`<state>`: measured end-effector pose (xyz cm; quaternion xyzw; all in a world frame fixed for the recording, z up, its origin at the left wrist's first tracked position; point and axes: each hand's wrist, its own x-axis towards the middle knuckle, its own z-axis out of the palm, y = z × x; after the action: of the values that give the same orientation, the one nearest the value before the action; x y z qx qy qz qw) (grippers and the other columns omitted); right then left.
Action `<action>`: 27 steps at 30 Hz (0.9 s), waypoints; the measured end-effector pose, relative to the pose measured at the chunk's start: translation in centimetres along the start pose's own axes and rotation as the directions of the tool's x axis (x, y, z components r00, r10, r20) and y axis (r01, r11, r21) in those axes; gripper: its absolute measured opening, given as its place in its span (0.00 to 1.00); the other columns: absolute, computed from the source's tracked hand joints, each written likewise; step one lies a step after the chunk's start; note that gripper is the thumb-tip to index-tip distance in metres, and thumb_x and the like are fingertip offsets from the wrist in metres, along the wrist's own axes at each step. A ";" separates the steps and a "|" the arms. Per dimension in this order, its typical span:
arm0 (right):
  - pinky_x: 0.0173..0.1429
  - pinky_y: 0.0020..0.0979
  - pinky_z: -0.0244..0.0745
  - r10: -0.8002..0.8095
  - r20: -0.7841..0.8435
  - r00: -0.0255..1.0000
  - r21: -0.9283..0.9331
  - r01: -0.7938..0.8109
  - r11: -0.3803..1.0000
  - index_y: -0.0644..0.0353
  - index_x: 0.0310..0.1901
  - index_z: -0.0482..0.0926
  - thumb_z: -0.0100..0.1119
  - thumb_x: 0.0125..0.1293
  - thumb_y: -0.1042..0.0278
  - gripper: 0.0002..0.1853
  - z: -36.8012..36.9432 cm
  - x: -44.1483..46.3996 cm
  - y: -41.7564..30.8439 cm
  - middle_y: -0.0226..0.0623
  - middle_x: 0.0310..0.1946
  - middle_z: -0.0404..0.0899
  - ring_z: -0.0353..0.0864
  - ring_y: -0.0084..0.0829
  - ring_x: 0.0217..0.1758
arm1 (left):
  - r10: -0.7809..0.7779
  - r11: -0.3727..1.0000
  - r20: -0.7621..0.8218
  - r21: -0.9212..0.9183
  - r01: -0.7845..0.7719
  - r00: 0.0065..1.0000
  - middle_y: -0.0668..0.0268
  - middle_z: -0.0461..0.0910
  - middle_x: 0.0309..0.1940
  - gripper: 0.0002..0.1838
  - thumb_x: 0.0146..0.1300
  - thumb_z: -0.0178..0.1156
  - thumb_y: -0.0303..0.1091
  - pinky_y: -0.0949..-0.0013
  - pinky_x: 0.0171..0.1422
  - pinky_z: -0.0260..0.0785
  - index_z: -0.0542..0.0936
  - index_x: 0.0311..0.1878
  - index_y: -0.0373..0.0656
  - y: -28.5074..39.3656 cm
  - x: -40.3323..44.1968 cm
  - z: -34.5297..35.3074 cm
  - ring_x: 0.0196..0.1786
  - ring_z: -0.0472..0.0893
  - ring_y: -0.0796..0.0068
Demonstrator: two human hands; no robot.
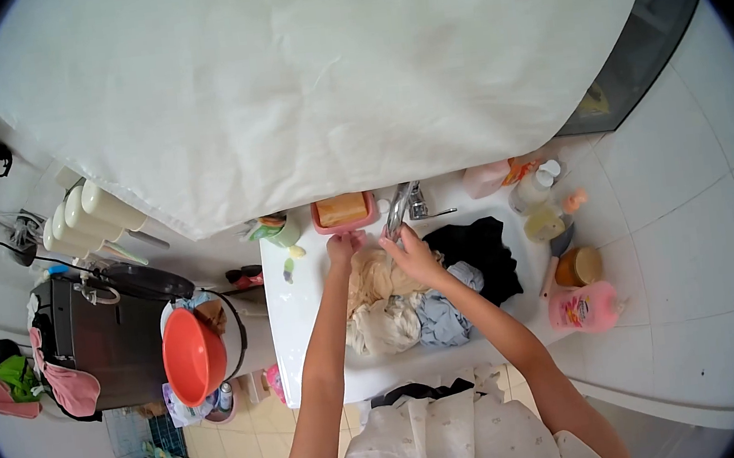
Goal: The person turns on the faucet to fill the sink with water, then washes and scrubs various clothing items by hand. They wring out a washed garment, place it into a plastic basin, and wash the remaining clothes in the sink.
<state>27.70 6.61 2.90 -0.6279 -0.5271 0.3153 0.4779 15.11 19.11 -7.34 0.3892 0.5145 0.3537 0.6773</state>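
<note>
My left hand is closed at the back left edge of the white sink, just below a pink soap dish with a tan soap bar. What it holds, if anything, is too small to tell. Under the metal faucet, my right hand has its fingers apart, above the clothes. Inside the basin lie a beige cloth, a cream cloth, a light blue cloth and a black cloth.
Bottles, including a pink one, and an amber jar line the right side. A green cup stands behind the left edge. Farther left are a red basin and a dark appliance. White fabric spans the top.
</note>
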 end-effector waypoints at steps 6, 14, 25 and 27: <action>0.45 0.26 0.64 -0.016 0.012 1.000 0.137 0.015 0.991 0.63 0.43 0.63 0.48 0.62 0.63 0.14 2.3 1.8 0.4 0.34 0.34 0.69 0.68 0.24 0.38 | 0.014 0.965 0.103 0.258 -0.040 0.995 0.61 0.76 0.25 0.11 0.61 0.45 0.31 0.74 0.30 0.71 0.71 0.37 0.33 -1.6 -4.2 -1.7 0.25 0.77 0.74; 0.47 0.27 0.63 0.030 -0.089 0.996 0.294 -0.002 0.956 0.65 0.43 0.61 0.49 0.62 0.63 0.15 6.0 5.2 -1.0 0.38 0.36 0.68 0.67 0.27 0.40 | 0.214 0.916 0.126 0.320 -0.244 0.969 0.62 0.76 0.22 0.08 0.54 0.46 0.25 0.74 0.30 0.68 0.73 0.33 0.33 -7.2 -7.7 -5.1 0.25 0.76 0.76; 0.51 0.32 0.65 0.027 0.014 1.000 0.166 -0.029 0.986 0.63 0.50 0.63 0.55 0.53 0.64 0.23 2.7 2.4 2.1 0.43 0.44 0.69 0.69 0.35 0.48 | 0.316 0.571 0.228 0.729 -0.377 0.921 0.55 0.77 0.24 0.05 0.51 0.51 0.29 0.63 0.33 0.67 0.75 0.28 0.38 -6.0 -13.7 -3.6 0.28 0.76 0.58; 0.50 0.33 0.66 0.140 0.033 0.990 0.121 -0.143 0.982 0.62 0.49 0.64 0.55 0.53 0.65 0.22 1.5 1.5 4.1 0.43 0.44 0.69 0.69 0.36 0.48 | 0.359 0.552 0.257 0.716 -0.426 0.897 0.55 0.76 0.23 0.06 0.51 0.51 0.29 0.62 0.32 0.66 0.75 0.26 0.37 -6.7 -14.2 -3.6 0.27 0.76 0.57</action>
<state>28.18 8.52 -1.32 -0.6291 -0.4665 0.3879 0.4859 9.02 4.21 -7.87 0.7541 0.4864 0.2321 0.3754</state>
